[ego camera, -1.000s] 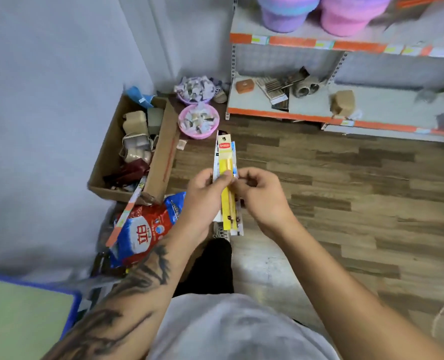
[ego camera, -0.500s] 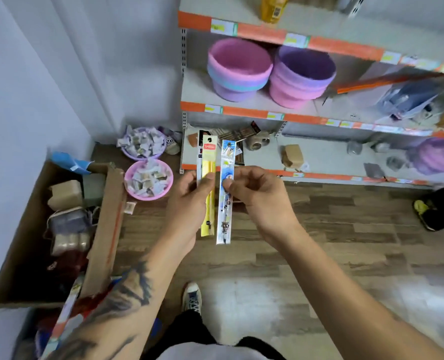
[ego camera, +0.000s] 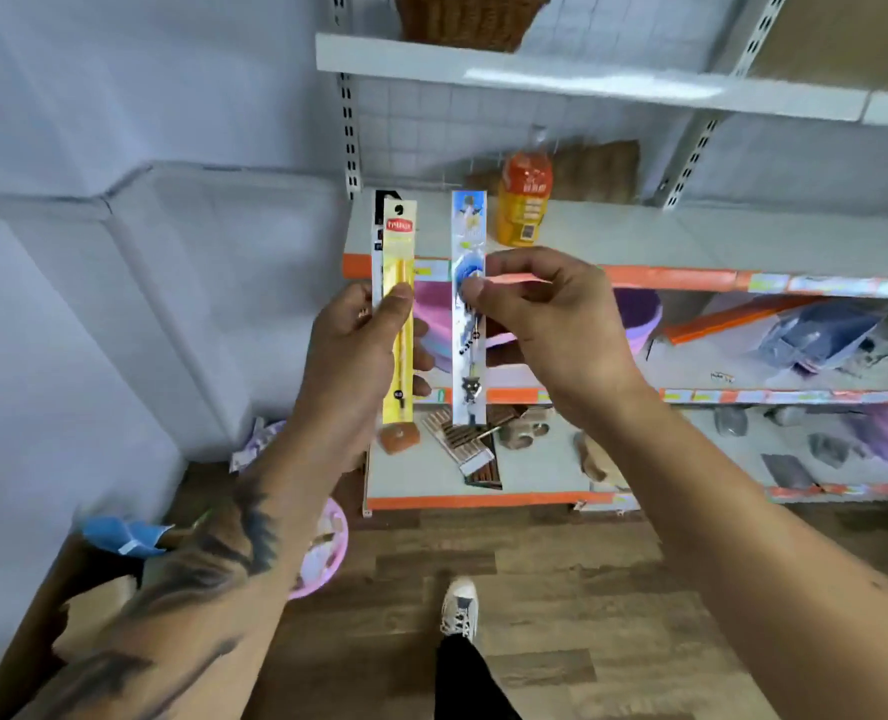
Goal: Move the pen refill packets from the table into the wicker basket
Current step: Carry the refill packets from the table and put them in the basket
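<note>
Carry step, as judged: raise both packets to the wicker basket (ego camera: 470, 18), which sits on the top shelf (ego camera: 587, 83) above and beyond the hands. Hold the packets upright and apart, clear the shelf edge, then release each over the basket opening.

The left hand (ego camera: 358, 366) grips the yellow refill packet (ego camera: 399, 283), thumb across its face; a white-and-black packet (ego camera: 379, 220) lies behind it. The right hand (ego camera: 545, 324) pinches the blue-printed packet (ego camera: 467, 314) at mid-length. All are long, narrow, flat strips.
</note>
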Available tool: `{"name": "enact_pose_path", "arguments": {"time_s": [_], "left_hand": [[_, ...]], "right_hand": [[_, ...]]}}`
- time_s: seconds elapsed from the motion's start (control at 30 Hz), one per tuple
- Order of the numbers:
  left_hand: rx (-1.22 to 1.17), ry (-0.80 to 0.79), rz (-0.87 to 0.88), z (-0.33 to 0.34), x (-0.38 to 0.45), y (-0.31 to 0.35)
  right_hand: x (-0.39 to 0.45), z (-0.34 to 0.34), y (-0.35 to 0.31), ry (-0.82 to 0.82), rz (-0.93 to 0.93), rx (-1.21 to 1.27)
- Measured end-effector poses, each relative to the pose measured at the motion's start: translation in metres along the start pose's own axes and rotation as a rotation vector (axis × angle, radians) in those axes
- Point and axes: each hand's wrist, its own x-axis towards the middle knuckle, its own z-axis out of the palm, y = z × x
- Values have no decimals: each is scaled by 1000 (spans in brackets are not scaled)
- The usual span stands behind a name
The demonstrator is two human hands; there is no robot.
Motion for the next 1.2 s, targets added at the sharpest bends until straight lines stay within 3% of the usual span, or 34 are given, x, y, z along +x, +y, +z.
{"name": "enact_pose_path", "arguments": {"time_s": [0.23,0.4,0.57,0.67,0.77,0.9,0.97,1.07,1.2], "left_hand": [[-18,11,175,55,134,88],[-24,32,241,82,215,128],[-45,107,193,81,277,147],[-129,109,135,71,300,153],[-140,82,137,66,319,156],[-63,67,181,61,339,155],[-52,56,189,59,347,156],[-58,32,202,60,354,159],[-93,7,233,61,356,159]], "right_hand": [[172,-9,-75,35,-217,-17],[303,-17,-108,38,-256,-56],[430,-8,-131,88,-277,-301],[480,9,-134,61,-197,-529],[504,23,-116,2,-115,-730],[504,34,-93,-118,-144,-1215],[505,33,-88,-135,-145,-1286],[500,30,-97,-86,-182,-1159],[451,32,-118,-79,-337,-668]]}}
